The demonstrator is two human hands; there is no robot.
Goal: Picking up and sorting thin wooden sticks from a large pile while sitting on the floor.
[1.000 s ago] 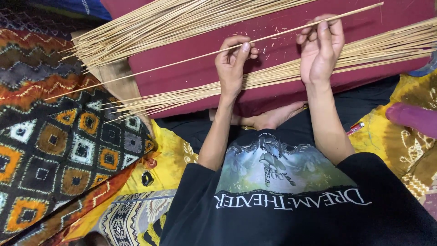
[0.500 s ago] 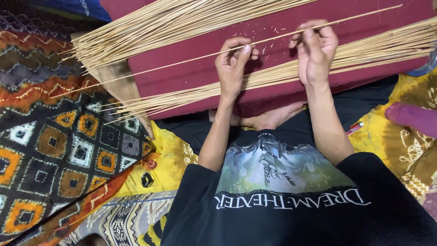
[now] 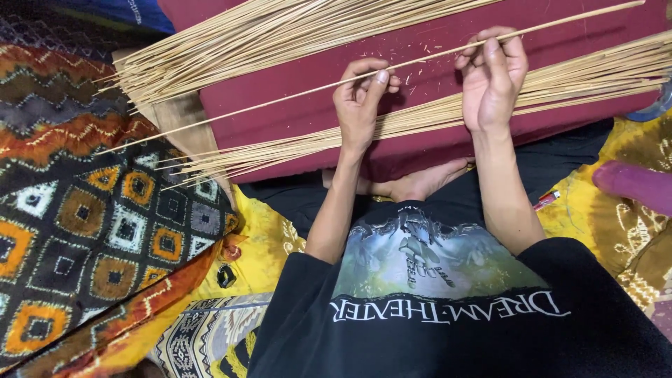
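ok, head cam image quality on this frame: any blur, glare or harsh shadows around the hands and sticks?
Head view: sharp overall; left hand and right hand show no motion blur, the single stick they pinch is crisp. Lighting even and soft, only faint shadows under the stick bundles on the maroon cushion. No glare. Straight sticks bow slightly toward the edges, suggesting mild wide-angle distortion.

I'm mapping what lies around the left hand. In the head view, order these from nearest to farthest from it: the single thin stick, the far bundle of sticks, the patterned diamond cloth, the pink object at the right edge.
1. Single thin stick: pinched in the left hand.
2. Far bundle of sticks: above, up-left.
3. Patterned diamond cloth: down-left.
4. Pink object: right edge, beyond the right hand.
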